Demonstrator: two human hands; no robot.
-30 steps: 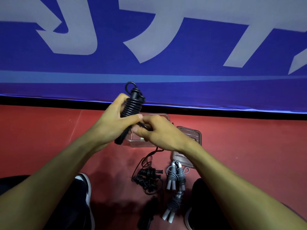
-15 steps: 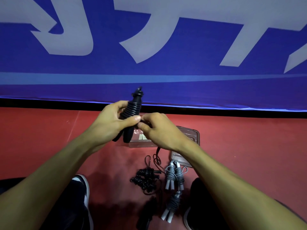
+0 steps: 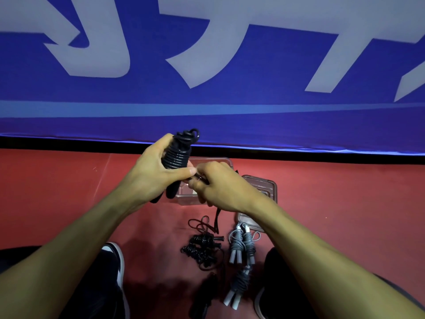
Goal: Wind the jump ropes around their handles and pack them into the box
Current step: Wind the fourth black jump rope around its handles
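Observation:
My left hand (image 3: 151,171) grips a black jump rope bundle (image 3: 177,155), its cord coiled tightly round the paired handles, tilted up to the right. My right hand (image 3: 220,187) pinches the loose black cord right beside the left thumb; a short tail (image 3: 216,221) hangs below it. Behind the hands sits a clear plastic box (image 3: 208,160) on the red floor, mostly hidden. On the floor lie a wound black rope (image 3: 202,248), two wound grey ropes (image 3: 242,244) (image 3: 239,286) and another dark rope (image 3: 204,298) at the bottom.
The box lid (image 3: 262,187) lies flat right of the box, partly under my right forearm. A blue banner (image 3: 211,65) with white lettering stands close behind. My shoes (image 3: 115,261) (image 3: 261,302) and dark trouser legs flank the ropes on the red floor (image 3: 57,192).
The bundle has tipped more upright and a loop of cord now sits at its top end. My right hand has slid slightly lower along the cord, and the hanging tail is shorter.

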